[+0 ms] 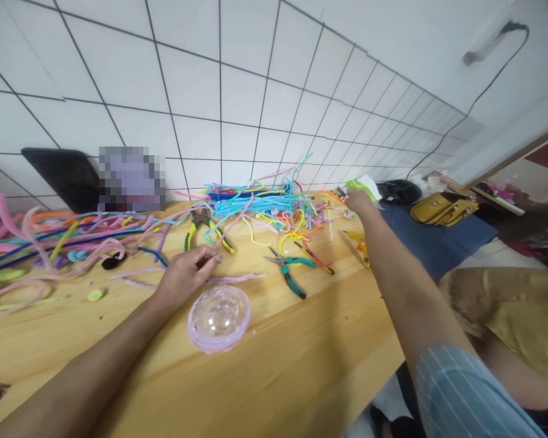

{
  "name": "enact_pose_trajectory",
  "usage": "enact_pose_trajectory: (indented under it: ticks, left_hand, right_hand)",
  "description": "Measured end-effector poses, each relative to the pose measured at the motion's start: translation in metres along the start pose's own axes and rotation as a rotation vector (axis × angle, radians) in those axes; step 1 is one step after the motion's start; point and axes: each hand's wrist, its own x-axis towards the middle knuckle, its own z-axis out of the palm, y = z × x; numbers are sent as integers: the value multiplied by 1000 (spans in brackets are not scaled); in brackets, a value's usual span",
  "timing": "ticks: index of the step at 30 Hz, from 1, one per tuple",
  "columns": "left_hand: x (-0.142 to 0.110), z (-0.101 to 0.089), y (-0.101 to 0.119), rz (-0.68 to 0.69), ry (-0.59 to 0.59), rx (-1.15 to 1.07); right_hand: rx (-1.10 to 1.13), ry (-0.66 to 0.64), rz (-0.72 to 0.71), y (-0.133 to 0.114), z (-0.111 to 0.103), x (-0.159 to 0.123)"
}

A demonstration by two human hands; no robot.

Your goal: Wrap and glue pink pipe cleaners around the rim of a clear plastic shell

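Note:
My left hand [187, 274] is closed, thumb against fingers, in a pinch on a thin pink pipe cleaner [237, 220] that slants up to the right. Just below that hand, a clear plastic dome [220, 313] with a lilac-pink rim rests on the wooden table [265, 377]. Lilac pipe cleaners [237, 279] lie under and beside the hand. Stretched out to the table's far right end, my right hand [360, 201] is near a green and white packet [365, 187]; its fingers are too small and blurred to make out. A yellow tool [360, 243] lies beneath my right forearm.
Teal-handled pliers [292, 272], red-yellow pliers [316, 258] and yellow-green cutters [203, 228] lie mid-table. Behind them is a bundle of blue pipe cleaners [256, 204]. More coloured stems [73, 234] spread left, before a dark phone-like slab [61, 179]. A person's leg [516, 365] and a mustard bag [442, 210] are at right.

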Motion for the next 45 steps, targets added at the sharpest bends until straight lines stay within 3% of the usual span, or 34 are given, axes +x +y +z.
enact_pose_trajectory:
  ticks: [6,9,14,19,23,26,29,39,45]
  left_hand:
    - [0,1,1,-11,-3,9]
    - [0,1,1,-6,-10,-3]
    - [0,0,3,-10,-12,-12]
    - [0,1,1,-3,-5,-5]
    - [0,2,-3,10,-9,-9]
    - [0,2,-4,15,-11,-5]
    - [1,3,-4,18,-9,0]
    - [1,3,-1,28,-24,6]
    - [1,4,0,30,-18,7]
  right_hand:
    - [257,-167,-193,-36,11,2]
    - [377,-153,-232,-49,15,-4]
    - [560,52,-203,-70,6,-8]
    - [732,360,-156,-83,-26,-5]
    - [737,554,-141,-83,-49,-6]
    - [676,601,-133,-81,-51,-6]
    - [589,555,-128,-80,-40,-4]
    - [325,125,-124,-92,29,0]
    - [329,83,-87,-104,48,-1]
